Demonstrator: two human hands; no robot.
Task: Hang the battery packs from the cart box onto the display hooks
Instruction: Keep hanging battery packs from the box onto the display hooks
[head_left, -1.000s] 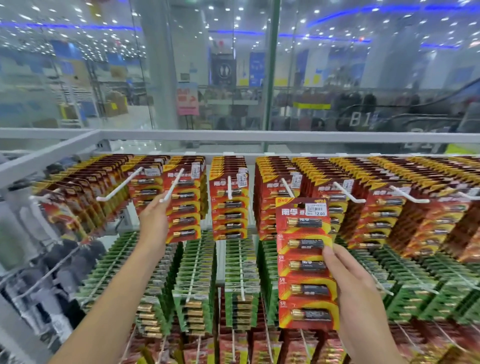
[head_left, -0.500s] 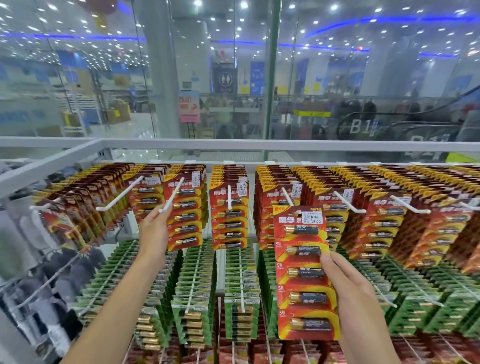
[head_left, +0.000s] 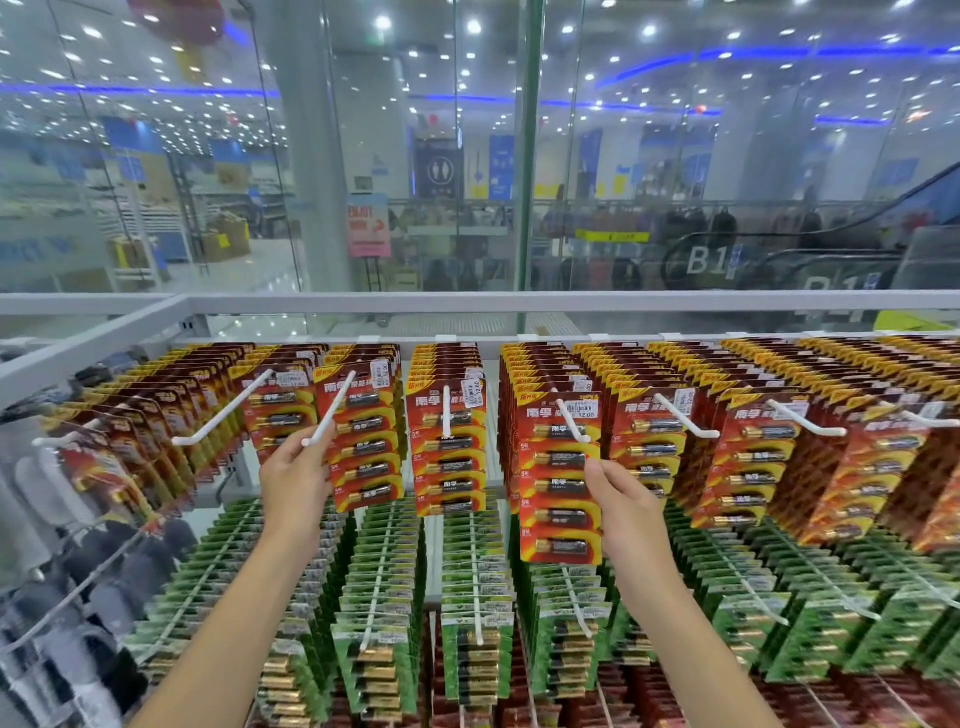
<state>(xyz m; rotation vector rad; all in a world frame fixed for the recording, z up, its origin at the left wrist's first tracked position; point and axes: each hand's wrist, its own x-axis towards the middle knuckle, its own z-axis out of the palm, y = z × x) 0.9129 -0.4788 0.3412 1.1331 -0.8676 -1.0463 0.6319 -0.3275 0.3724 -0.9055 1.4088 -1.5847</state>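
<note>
Red pack (head_left: 561, 478) threaded on hook (head_left: 571, 420), pinched by right hand (head_left: 621, 512); left hand (head_left: 296, 475) grips neighbouring hook (head_left: 329, 415). Cart box unseen; remainder unknown.

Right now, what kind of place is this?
Most likely a shop aisle inside a mall. Rows of red-and-yellow carded battery packs with white price stickers hang on white display hooks; behind the glass wall is an escalator marked B1.

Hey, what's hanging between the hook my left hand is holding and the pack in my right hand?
In the head view, one hook of red battery packs hangs between them.
</note>
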